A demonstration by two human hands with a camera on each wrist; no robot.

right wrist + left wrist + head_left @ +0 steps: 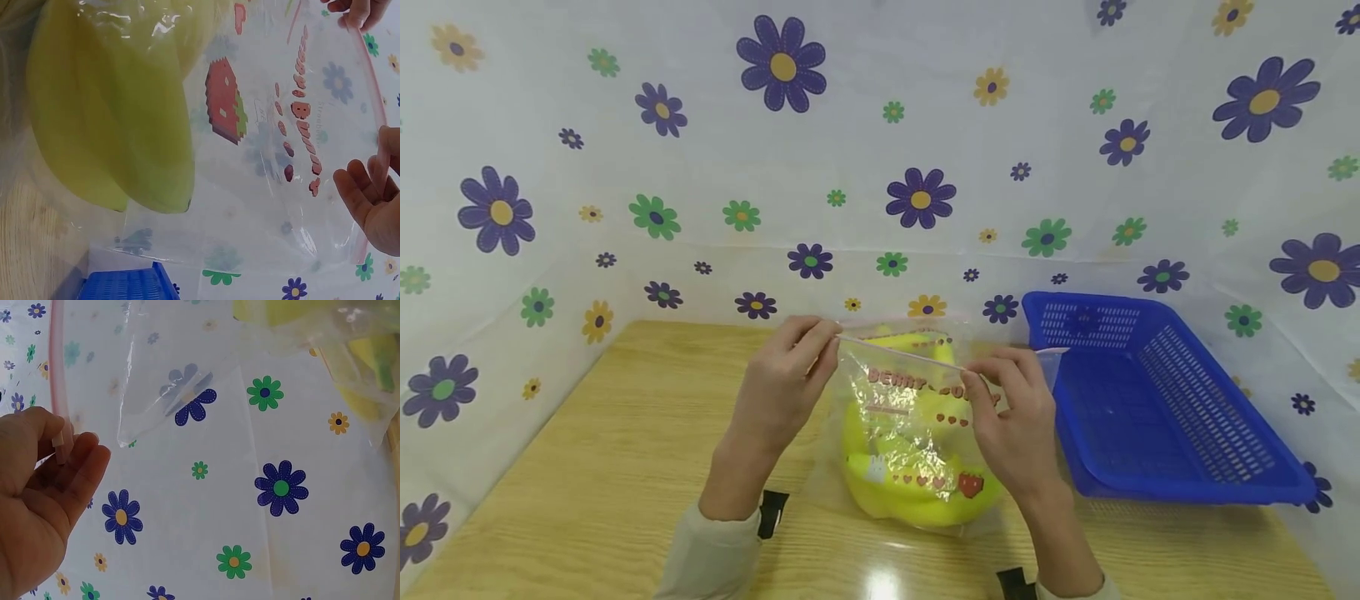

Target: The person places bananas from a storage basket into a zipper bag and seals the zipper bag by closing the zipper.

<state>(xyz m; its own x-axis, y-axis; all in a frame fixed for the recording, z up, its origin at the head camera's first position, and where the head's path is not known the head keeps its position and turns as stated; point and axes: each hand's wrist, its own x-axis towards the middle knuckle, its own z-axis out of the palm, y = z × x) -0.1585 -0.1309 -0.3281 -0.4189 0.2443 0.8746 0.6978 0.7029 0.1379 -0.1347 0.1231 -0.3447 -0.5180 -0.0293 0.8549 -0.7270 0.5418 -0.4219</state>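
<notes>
A clear zip bag (895, 396) with red and pink print stands on the table between the hands. Yellow-green bananas (917, 504) fill its lower part; in the right wrist view, two bananas (119, 125) show large through the plastic. The left hand (786, 375) pinches one end of the bag's top edge, and in the left wrist view its thumb and fingers grip the end of the pink zip strip (57, 375). Farther along the same strip, the right hand (1015, 417) pinches it between thumb and fingers. The strip runs taut between both hands.
A blue plastic basket (1075, 467) with slotted walls stands right of the bag, close to the right hand. Under everything is a wood-grain table (625, 442). White cloth with printed flowers (850, 125) hangs behind and at both sides.
</notes>
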